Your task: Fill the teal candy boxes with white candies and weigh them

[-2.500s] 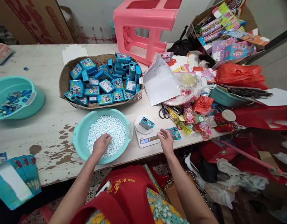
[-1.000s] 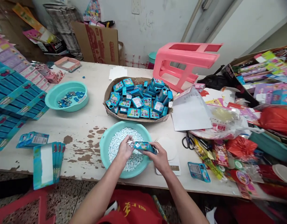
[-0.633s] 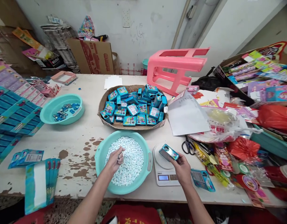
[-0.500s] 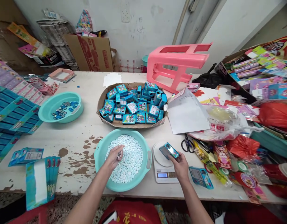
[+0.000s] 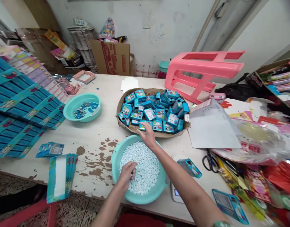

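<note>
My left hand [image 5: 128,171] is above a turquoise basin [image 5: 114,170] of small pale candies [image 5: 145,157]. Its fingers are curled round something dark and shiny, too small to name. My right hand [image 5: 147,135] reaches across the basin to the near edge of a cardboard tray [image 5: 126,126] heaped with small blue boxes [image 5: 159,114]. Its fingers are spread and hold nothing; the fingertips overlap the nearest boxes, and I cannot tell if they touch. A blue packet with a window [image 5: 190,167] lies on the white scale [image 5: 176,195], which my right forearm partly hides.
To the left stand another turquoise basin [image 5: 66,110] with shiny blue pieces, stacked blue display boxes [image 5: 24,104] and flat cartons [image 5: 61,179]. A pink stool [image 5: 201,67] lies on its side at the back. Scissors [image 5: 211,162], paper [image 5: 211,126] and clutter fill the right.
My right hand has let go of the blue packet, now on the scale, and has moved left and forward to the tray. My left hand stays over the candies. The view has shifted left.
</note>
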`<act>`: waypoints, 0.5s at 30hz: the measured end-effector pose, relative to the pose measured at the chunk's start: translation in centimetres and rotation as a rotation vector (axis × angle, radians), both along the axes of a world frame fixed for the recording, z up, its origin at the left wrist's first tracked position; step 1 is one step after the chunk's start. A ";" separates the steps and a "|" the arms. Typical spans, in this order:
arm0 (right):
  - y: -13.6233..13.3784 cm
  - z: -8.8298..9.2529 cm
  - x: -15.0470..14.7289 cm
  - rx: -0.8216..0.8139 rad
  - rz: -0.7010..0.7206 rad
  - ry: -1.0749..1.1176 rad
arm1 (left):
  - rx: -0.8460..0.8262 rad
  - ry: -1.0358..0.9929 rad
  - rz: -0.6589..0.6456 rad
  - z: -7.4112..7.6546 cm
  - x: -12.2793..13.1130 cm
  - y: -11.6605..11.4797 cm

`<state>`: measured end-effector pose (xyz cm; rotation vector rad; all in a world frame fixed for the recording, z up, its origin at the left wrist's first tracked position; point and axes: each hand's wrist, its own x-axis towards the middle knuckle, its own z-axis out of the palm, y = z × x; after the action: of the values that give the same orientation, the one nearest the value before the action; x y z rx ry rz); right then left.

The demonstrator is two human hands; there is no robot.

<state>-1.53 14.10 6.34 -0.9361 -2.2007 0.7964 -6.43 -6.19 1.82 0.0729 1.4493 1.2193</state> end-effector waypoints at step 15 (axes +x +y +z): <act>2.3 1.2 -7.7 0.157 0.105 0.215 | -0.004 0.007 0.013 -2.8 -1.7 -0.9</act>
<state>-9.18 16.40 7.57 -0.6325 -2.1016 0.7235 -8.09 -7.11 -0.99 0.0649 1.4608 1.2279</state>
